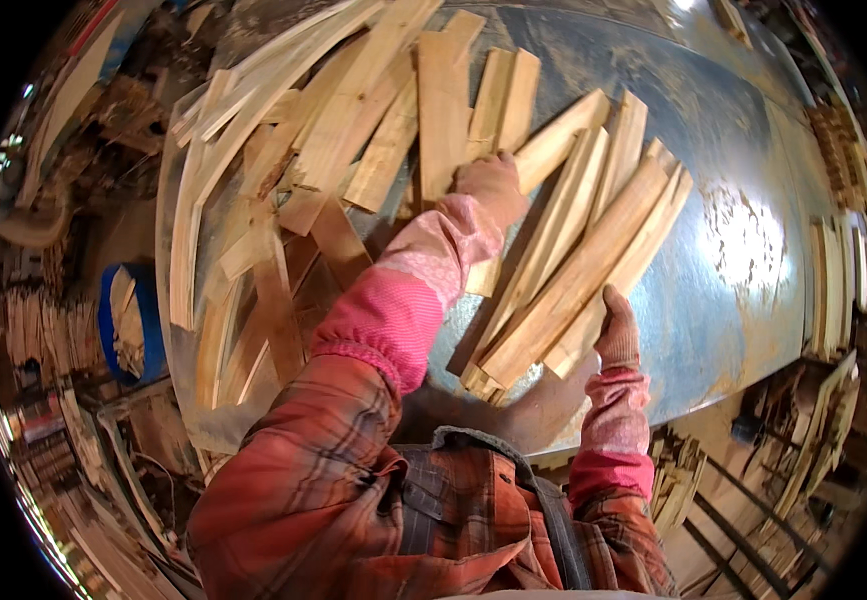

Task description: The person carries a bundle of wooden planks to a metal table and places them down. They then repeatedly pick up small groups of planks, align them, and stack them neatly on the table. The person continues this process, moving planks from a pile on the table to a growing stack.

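Observation:
Narrow wooden boards of pale, rough timber lie across a metal-topped table (743, 330). My left hand (493, 185) reaches up into the middle of them, fingers curled over a wooden board (557, 142) that sticks out to its upper right. To the right, several boards lie together in a slanting bundle (583, 265). My right hand (618, 330) is at the bundle's near right side, its thumb raised against the outer board's edge. The other fingers of that hand are mostly hidden behind or under the wood. Pink sleeve covers reach over both wrists.
A loose heap of boards (353, 110) spreads over the table's left half, some overhanging its left edge. A blue bin (143, 340) with wood scraps stands left of the table. Stacked timber (828, 290) lines the right side, and more wood lies on the floor around.

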Demonstrator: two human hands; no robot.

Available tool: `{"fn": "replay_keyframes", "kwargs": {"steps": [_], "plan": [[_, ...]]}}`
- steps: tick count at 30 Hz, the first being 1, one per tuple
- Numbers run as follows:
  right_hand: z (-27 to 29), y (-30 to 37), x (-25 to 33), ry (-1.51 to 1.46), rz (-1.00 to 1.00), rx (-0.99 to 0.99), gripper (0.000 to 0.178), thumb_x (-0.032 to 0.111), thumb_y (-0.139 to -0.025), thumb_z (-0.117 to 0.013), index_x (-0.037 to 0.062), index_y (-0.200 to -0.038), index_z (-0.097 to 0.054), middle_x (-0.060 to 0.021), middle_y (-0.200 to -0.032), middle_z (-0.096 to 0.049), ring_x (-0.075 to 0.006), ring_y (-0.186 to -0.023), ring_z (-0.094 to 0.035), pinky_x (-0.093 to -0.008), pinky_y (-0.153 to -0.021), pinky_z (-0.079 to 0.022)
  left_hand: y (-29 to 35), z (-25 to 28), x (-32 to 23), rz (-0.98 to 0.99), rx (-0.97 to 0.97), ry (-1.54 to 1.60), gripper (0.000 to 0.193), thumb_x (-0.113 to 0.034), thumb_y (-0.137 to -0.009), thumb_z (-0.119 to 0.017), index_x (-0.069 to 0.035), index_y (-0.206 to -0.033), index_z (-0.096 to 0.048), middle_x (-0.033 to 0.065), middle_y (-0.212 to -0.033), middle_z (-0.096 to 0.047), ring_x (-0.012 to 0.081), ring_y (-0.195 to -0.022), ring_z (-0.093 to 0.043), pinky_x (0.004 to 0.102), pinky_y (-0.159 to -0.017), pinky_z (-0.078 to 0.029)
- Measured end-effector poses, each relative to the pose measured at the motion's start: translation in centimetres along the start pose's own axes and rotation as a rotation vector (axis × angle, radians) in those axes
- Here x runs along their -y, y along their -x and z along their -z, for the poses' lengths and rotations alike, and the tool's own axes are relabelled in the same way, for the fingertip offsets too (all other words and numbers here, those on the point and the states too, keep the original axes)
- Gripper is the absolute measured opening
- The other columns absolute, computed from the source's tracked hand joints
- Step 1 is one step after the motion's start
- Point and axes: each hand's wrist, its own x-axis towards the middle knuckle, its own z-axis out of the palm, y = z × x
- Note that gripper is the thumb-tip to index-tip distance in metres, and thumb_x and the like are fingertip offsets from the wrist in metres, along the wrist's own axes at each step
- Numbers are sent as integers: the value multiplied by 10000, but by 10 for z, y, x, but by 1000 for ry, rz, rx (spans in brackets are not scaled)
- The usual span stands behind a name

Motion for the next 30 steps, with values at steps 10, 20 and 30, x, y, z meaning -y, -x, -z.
{"fn": "replay_keyframes", "kwargs": {"steps": [10, 20, 30], "plan": [[-14, -24, 19, 192, 55, 143, 518, 168, -923, -724, -36, -1372, -566, -73, -1237, -671, -167, -1106, -623, -297, -954, -484, 61, 29, 44, -99, -193, 248, 358, -325, -883, -639, -94, -1156, -621, 200, -1129, -691, 423, -1042, -661, 526, -887, -530], [-7, -55, 0, 53, 3, 150, 482, 199, -978, -628, -69, -1370, -548, -135, -1289, -646, -247, -1177, -619, -366, -1052, -461, -7, 22, 115, 286, -397, 79, 891, -485, -846, -722, 62, -1481, -421, 284, -1366, -581, 437, -1243, -591, 482, -1074, -472], [-64, -51, 23, 419, 150, 75, 617, 231, -863, -690, -100, -1357, -524, -135, -1150, -656, -221, -941, -639, -337, -837, -518, -29, -1, 114, 214, -151, 710, 685, -541, -877, -685, -2, -1298, -642, 271, -1277, -677, 423, -1211, -640, 488, -1026, -486]]}}
